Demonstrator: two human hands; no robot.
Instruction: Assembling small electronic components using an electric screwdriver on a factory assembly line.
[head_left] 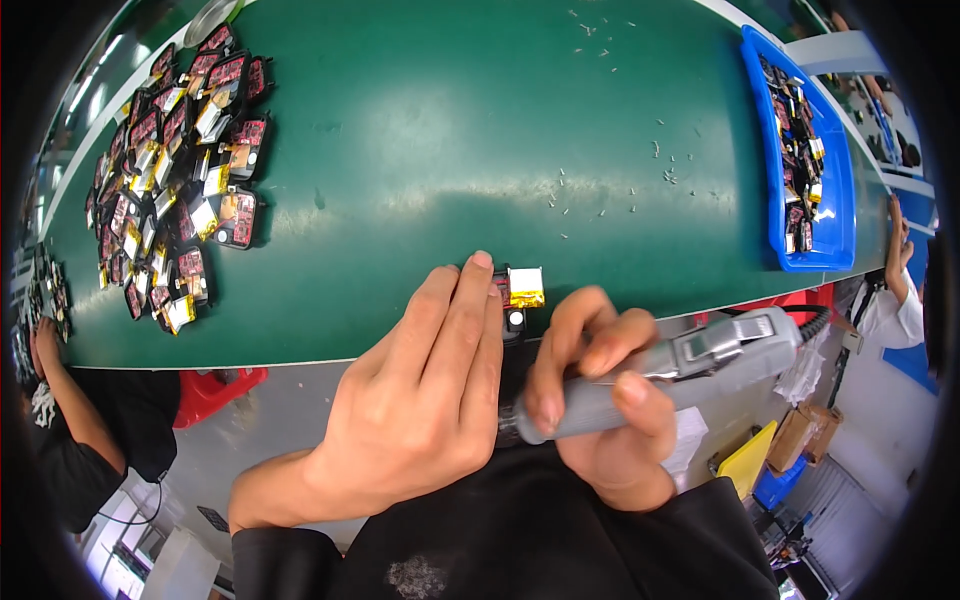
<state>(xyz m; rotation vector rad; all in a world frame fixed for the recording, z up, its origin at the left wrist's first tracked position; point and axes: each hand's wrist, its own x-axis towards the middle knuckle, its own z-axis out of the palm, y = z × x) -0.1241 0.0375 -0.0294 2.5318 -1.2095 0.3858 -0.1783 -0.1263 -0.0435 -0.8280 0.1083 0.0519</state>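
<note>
Near the table's front edge, my left hand [418,395] lies with its fingers stretched forward and close together over a small black-cased electronic unit [514,325], gripping it. A silver pouch battery [525,286] with yellow tape sticks out on the unit's right side; the rest of the unit is covered by my fingers, and my left thumb is hidden. My right hand [615,400] is closed round a grey electric screwdriver [725,350], held tilted just right of the unit. Its narrow end points left toward my left hand, and the tip is hard to make out.
Many similar units lie piled at the left [165,185]. A blue bin [845,215] at the right holds more. Loose screws [670,176] are scattered over the green table [400,120]. Co-workers' arms [80,415] show at both sides. A cable [815,322] trails from the screwdriver.
</note>
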